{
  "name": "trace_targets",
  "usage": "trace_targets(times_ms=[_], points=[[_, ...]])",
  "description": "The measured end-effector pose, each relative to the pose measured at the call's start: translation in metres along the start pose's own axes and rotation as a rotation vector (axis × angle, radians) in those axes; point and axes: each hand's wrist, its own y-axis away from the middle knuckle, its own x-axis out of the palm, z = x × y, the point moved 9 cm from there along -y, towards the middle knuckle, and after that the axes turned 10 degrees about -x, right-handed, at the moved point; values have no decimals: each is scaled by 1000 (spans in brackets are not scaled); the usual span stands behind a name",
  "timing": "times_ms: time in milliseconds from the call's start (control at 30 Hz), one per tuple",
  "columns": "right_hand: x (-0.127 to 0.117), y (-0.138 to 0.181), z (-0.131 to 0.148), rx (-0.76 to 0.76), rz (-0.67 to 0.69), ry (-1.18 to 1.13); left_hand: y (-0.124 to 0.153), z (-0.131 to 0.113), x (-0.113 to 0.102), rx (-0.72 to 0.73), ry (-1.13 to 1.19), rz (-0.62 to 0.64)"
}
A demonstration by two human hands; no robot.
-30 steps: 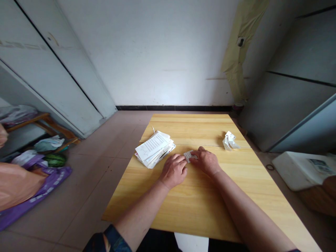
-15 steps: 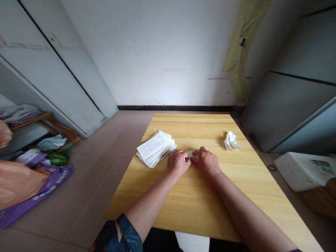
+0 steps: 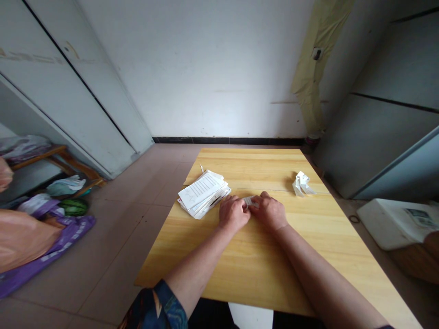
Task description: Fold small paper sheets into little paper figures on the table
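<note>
Room: you face a white wall (image 3: 212, 68), with a light wooden table (image 3: 254, 260) in front of you.
Floor, left: a purple plastic bag (image 3: 65, 240) lies beside a striped watermelon (image 3: 73, 207).
Floor, right: a white box (image 3: 387, 224) stands near the table's corner.
Tabletop: a stack of printed papers (image 3: 202, 194) lies left of centre; a crumpled paper (image 3: 301, 184) lies well apart, to the right.
Step in hand: you have both hands together over one small item, with the stack just to your left.
Left hand (image 3: 233, 213): you have it on the slip's left end.
Right hand (image 3: 269, 211): you have it on the slip's right end.
Paper slip (image 3: 249, 201): it sits between your hands, partly hidden, just above the tabletop or on it; you cannot tell which.
Fingers: your left fingers (image 3: 237, 203) and right fingers (image 3: 262, 197) curl inward, close together and touching the slip; you cannot tell whether they clamp it.
</note>
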Motion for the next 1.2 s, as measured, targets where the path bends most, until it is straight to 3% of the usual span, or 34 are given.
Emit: trace_targets(times_ms=[233, 467, 967, 1200], points=[[-1, 0, 0, -6, -12, 6, -2, 2, 0, -63, -13, 33], [2, -1, 0, -4, -11, 0, 2, 5, 0, -80, 54, -16], [3, 0, 4, 12, -29, 42, 6, 4, 4, -9, 24, -34], [5, 0, 1, -25, 6, 36, 19, -7, -3, 160, -30, -40]])
